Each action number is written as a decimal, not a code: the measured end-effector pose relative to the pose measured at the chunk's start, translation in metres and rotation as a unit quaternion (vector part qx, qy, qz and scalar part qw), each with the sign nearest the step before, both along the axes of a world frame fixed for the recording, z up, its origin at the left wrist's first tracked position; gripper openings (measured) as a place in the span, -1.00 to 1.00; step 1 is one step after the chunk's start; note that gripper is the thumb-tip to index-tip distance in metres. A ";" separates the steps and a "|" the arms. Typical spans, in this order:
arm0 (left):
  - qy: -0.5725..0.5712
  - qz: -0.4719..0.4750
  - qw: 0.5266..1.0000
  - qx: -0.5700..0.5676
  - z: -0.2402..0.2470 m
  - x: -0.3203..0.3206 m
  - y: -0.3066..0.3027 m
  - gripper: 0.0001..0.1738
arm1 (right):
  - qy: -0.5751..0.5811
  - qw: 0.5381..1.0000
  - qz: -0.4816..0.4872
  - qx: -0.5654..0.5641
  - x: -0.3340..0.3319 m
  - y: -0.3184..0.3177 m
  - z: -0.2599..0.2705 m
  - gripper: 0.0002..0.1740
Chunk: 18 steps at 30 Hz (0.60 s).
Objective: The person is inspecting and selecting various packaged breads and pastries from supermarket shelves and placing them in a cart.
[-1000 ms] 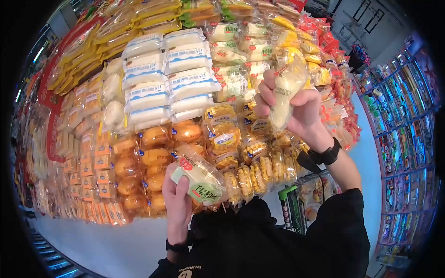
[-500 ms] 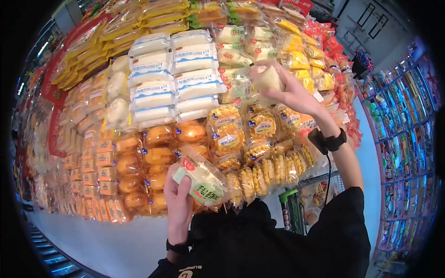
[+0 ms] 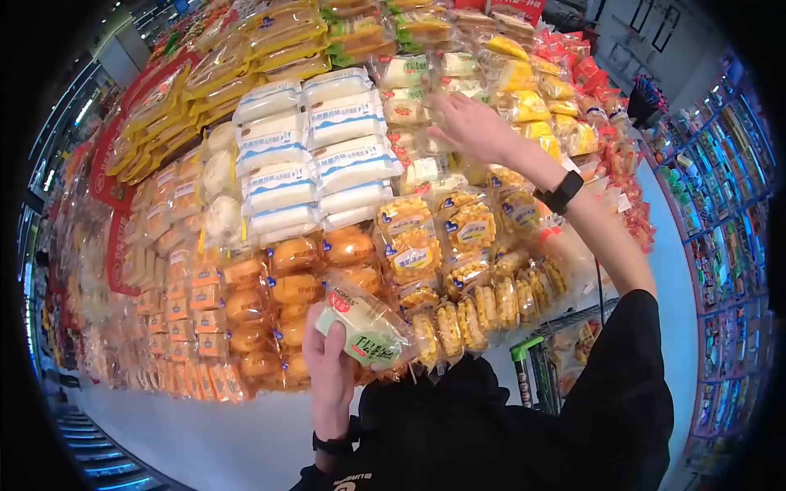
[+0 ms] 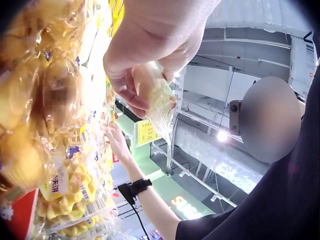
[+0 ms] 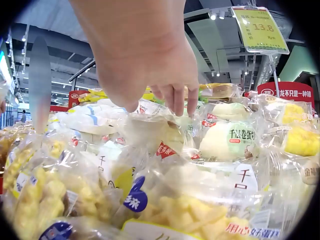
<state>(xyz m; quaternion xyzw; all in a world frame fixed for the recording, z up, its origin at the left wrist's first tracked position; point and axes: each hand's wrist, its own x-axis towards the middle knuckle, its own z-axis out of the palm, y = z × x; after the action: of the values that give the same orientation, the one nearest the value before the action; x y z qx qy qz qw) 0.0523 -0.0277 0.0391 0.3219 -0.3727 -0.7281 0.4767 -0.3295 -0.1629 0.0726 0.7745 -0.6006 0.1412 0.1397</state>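
In the head view my left hand (image 3: 329, 372) grips a clear-wrapped pale cake (image 3: 368, 334) with a red and green label, thumb across its front. The left wrist view shows the wrapped cake (image 4: 154, 92) between fingers and thumb, its crimped wrapper end hanging down. My right hand (image 3: 475, 127) is over the column of similar green-labelled cakes (image 3: 405, 106), fingers stretched out. In the right wrist view the fingers of this hand (image 5: 150, 55) point down among the packs, right behind a pale wrapped cake (image 5: 155, 131).
White-and-blue bread packs (image 3: 352, 119) lie left of the right hand. Wrapped waffles (image 3: 409, 237) and round orange-brown buns (image 3: 295, 288) fill the near side. Yellow packs (image 3: 524, 106) are to the right. A price sign (image 5: 261, 29) stands above the display, and a green-handled cart (image 3: 528, 352) is beside the body.
My right hand has carried a wrapped pale cake forward and left to the green-labelled column and let it go. The left hand still holds its cake in nearly the same place.
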 end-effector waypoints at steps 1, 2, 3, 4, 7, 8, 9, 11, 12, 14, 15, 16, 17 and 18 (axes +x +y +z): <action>-0.001 -0.001 1.000 0.000 -0.002 -0.001 0.000 -0.55 | -0.031 0.999 -0.011 0.021 0.000 -0.005 0.007 -0.32; -0.003 -0.004 1.000 0.000 -0.004 -0.002 0.000 -0.55 | -0.033 0.999 -0.008 0.030 0.001 -0.011 0.009 -0.33; -0.004 -0.009 1.000 -0.002 -0.005 -0.003 0.000 -0.54 | -0.035 0.999 -0.006 0.037 0.001 -0.018 0.012 -0.34; -0.006 -0.007 1.000 0.000 -0.005 -0.004 -0.001 -0.54 | -0.036 0.998 -0.005 0.043 0.000 -0.025 0.014 -0.35; -0.009 0.001 1.000 0.005 -0.005 -0.005 0.001 -0.55 | -0.073 0.990 -0.008 0.124 -0.004 -0.053 0.013 -0.30; -0.009 0.005 1.000 0.006 -0.004 -0.005 0.002 -0.55 | -0.092 0.983 -0.007 0.156 -0.006 -0.059 0.013 -0.33; -0.008 0.011 1.000 0.006 -0.003 -0.004 0.001 -0.55 | -0.110 0.976 -0.004 0.187 -0.006 -0.065 0.015 -0.35; -0.021 0.023 1.000 0.002 -0.003 0.000 0.003 -0.56 | -0.154 0.964 0.017 0.216 -0.008 -0.075 0.019 -0.39; -0.027 0.029 0.999 0.001 -0.002 0.001 0.003 -0.56 | -0.180 0.960 0.035 0.213 -0.014 -0.079 0.020 -0.41; -0.023 0.035 0.999 0.009 -0.001 0.002 0.004 -0.57 | -0.197 0.957 0.052 0.206 -0.025 -0.088 0.020 -0.44; -0.022 0.038 0.999 0.014 -0.001 0.002 0.004 -0.57 | -0.188 0.960 0.052 0.200 -0.028 -0.090 0.023 -0.45; -0.020 0.044 0.999 0.012 0.000 0.001 0.005 -0.58 | -0.180 0.963 0.051 0.193 -0.030 -0.093 0.027 -0.45; -0.019 0.049 0.999 0.010 0.000 0.000 0.006 -0.58 | -0.161 0.954 0.029 0.252 -0.031 -0.098 0.030 -0.46; -0.018 0.053 0.998 0.007 0.001 -0.001 0.006 -0.59 | -0.133 0.957 0.042 0.254 -0.031 -0.104 0.028 -0.48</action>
<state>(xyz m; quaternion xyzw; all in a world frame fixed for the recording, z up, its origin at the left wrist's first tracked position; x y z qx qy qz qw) 0.0510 -0.0215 0.0400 0.3578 -0.3589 -0.6984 0.5053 -0.3604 -0.2672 0.1007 0.7833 -0.5966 0.0917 -0.1487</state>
